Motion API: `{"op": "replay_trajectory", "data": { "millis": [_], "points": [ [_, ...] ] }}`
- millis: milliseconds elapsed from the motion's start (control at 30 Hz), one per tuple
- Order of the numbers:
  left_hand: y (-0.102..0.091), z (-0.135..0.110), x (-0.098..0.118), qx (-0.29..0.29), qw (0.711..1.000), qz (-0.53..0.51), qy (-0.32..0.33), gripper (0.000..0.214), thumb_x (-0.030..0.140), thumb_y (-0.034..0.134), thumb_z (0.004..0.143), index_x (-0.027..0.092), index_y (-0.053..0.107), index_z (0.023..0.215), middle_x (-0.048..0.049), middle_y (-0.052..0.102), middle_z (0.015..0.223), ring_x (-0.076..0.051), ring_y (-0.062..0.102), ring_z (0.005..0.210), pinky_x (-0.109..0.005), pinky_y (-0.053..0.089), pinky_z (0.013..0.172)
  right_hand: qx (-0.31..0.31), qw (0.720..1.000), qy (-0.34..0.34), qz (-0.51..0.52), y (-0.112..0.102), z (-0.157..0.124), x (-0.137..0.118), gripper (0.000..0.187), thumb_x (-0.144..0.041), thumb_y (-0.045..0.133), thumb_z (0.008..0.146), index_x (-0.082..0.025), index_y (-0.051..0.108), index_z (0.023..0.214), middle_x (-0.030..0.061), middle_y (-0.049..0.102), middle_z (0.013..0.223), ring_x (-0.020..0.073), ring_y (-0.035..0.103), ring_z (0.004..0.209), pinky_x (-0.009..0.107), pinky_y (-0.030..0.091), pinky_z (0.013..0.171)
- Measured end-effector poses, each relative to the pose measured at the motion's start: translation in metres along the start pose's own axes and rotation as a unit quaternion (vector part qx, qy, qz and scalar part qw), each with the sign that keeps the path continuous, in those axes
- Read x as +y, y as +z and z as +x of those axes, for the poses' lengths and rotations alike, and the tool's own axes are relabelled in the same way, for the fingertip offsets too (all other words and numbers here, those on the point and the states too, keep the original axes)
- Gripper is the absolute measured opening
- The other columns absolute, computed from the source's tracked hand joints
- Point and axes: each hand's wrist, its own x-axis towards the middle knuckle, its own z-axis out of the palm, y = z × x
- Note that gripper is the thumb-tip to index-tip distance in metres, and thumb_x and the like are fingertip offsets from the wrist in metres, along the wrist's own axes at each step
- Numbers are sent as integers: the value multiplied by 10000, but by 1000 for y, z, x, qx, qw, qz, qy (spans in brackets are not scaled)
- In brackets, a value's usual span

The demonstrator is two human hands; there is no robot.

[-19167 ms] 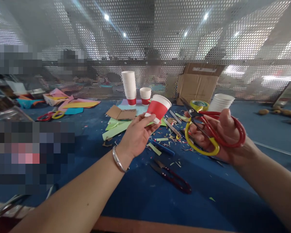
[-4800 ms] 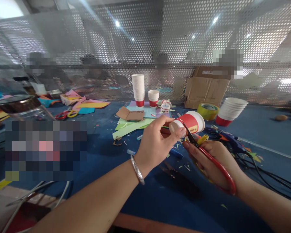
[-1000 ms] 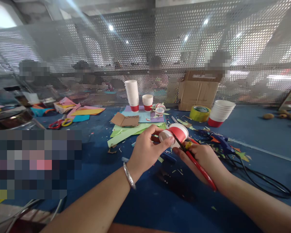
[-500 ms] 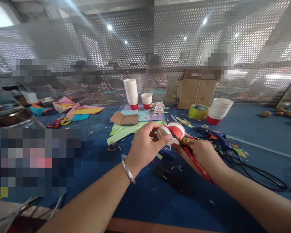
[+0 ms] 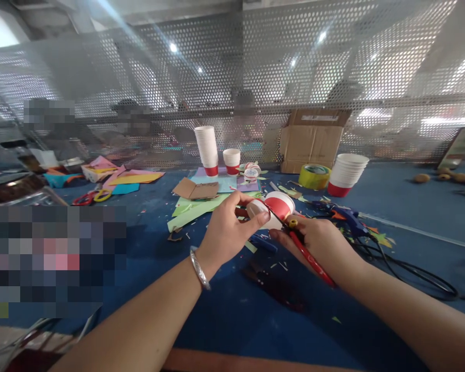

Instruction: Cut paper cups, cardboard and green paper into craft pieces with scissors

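Note:
Between my two hands a red and white paper cup [image 5: 278, 205] is held tilted above the blue table. My left hand [image 5: 232, 227], with a silver bangle at the wrist, pinches the cup's pale bottom end between thumb and fingers. A pair of red-handled scissors [image 5: 310, 261] is in my right hand [image 5: 325, 243], its fingers closed round the handles. The dark blades lie against the cup's side, beside my left thumb. Part of the cup is hidden behind the blades and fingers.
Stacked paper cups [image 5: 206, 150] stand at the back, with another stack [image 5: 346, 175] on the right. Yellow tape [image 5: 314, 176], a cardboard box [image 5: 313, 142] and a blue glue gun [image 5: 351, 219] with a black cord lie around. Green paper [image 5: 194, 212] and scraps are scattered about.
The whole view has shifted slightly, so everything sits a little further left. Both hands keep their hold on the cup and the scissors, with the blades still at the cup.

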Motion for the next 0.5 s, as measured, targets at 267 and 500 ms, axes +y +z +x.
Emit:
{"op": "replay_trajectory", "data": {
  "millis": [267,500],
  "points": [
    [0,-2,5,6,1000,3,5,315,397,761,811,184,621,997,-72,727,976,-176,683,819,-298,567,687,24,999,-8,-42,-2,0,-2,389,-563,478,930,-222,654,864,18,643,566,185,584,502,260,321,499],
    [1,-3,3,29,999,30,32,314,404,755,813,184,615,988,-77,711,951,-176,663,811,-280,562,657,33,998,-22,-45,2,0,2,377,-543,501,921,-221,551,732,-21,529,465,126,408,401,259,274,470]
  ]
}}
